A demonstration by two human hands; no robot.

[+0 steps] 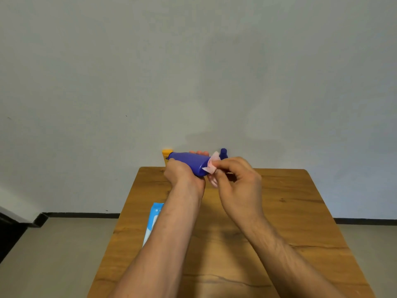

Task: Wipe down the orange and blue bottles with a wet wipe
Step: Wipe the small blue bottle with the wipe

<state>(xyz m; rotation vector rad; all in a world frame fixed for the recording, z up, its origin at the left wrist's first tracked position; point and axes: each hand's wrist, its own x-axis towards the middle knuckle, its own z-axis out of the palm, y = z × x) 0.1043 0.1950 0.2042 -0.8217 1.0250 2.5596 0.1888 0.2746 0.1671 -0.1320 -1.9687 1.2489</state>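
The blue bottle (189, 161) is held on its side, off the table (290, 211), above its far edge; the left hand (182, 175) grips it round the middle, thumb on the near side and fingers (199, 152) curled over the top, with the narrow end pointing left. The right hand (238, 181) pinches a crumpled pale pink wet wipe (211, 164) between thumb and forefinger and presses it to the bottle's wide right end; its other fingers are loosely curled. The orange bottle (166, 154) stands at the far edge against the wall, just behind the blue one's narrow end; a dark blue cap (223, 153) shows behind the wipe, what it belongs to I cannot tell. A wipe packet (152, 220) lies on the table's left side, partly hidden by the left forearm.

The bottle looks like smooth, stiff plastic, probably light; once damp it will likely be slippery, so a full wrap round the middle seems the safest hold; the wipe is limp and thin, best kept bunched under the fingertips.
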